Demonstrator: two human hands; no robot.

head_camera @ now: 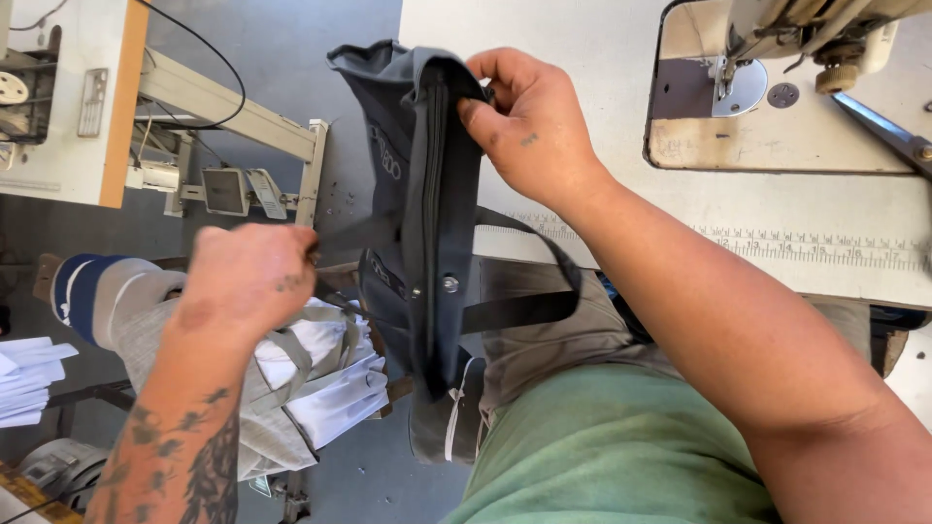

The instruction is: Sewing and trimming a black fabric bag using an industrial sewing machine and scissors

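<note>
Right hand (529, 126) is pinching the dark bag's (427, 243) top edge; left hand (248, 277), fisted, is pulling its strap (345, 236) sideways.

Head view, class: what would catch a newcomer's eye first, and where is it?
First, the dark grey bag held up at centre, its black strap looping to the right. The right hand grips its top edge, while the tattooed left hand pulls at its left side. At upper right a sewing machine stands on a white table.
</note>
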